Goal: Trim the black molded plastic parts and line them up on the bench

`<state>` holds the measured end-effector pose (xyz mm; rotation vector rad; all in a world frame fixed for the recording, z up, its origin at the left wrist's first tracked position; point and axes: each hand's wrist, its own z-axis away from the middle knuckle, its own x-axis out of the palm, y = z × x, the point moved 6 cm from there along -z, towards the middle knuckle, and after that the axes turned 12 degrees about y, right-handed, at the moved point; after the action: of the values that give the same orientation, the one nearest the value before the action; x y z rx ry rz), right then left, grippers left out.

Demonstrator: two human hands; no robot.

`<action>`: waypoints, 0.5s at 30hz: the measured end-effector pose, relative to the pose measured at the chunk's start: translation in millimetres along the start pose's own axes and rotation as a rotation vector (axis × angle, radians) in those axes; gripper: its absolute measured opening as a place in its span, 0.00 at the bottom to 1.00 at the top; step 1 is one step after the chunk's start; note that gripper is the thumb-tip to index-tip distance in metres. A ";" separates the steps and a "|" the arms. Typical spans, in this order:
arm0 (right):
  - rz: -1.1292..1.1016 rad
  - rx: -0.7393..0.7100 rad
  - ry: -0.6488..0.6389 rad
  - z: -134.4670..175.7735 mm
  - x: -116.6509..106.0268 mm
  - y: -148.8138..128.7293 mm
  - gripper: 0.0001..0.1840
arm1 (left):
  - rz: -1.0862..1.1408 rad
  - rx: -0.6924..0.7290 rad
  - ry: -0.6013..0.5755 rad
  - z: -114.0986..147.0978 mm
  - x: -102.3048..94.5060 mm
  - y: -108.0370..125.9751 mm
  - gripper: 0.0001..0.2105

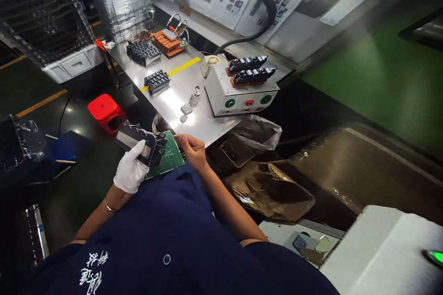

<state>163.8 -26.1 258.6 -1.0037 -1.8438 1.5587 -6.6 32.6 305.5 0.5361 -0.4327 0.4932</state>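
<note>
My left hand [130, 170], in a white glove, grips a black moulded part [141, 143] with a flat grey metal face and small round lugs along one end. The part is tilted above a green board [169, 156] near my lap. My right hand [194, 151] is bare. Its thumb and forefinger are pinched together at the board's upper right corner, and whatever lies between them is too small to make out. Similar black parts [157, 82] rest on the metal table [138, 73] beyond my hands.
A white control box [226, 97] with buttons carries two black parts [252, 76]. A small bottle [195, 97] stands beside it. A red stool [105, 108] is at left, a stack of clear trays [121, 2] behind. To the right is an open brown bag [277, 193].
</note>
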 end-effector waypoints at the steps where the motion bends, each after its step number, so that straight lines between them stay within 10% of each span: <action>1: -0.021 -0.072 -0.038 3.9 0.3 -11.8 0.23 | 0.023 0.004 0.003 -3.5 0.1 1.0 0.18; 7: 0.017 -0.317 -0.136 19.0 10.6 -57.2 0.21 | 0.049 -0.048 0.019 -12.8 -1.0 -6.0 0.17; 15: 0.003 -0.236 -0.022 14.7 21.7 -28.6 0.22 | 0.018 -0.017 -0.003 -14.8 -1.3 -8.5 0.18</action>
<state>133.7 -19.2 282.0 -1.0952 -2.0783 1.3816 0.8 34.3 290.1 0.5167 -0.4446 0.5058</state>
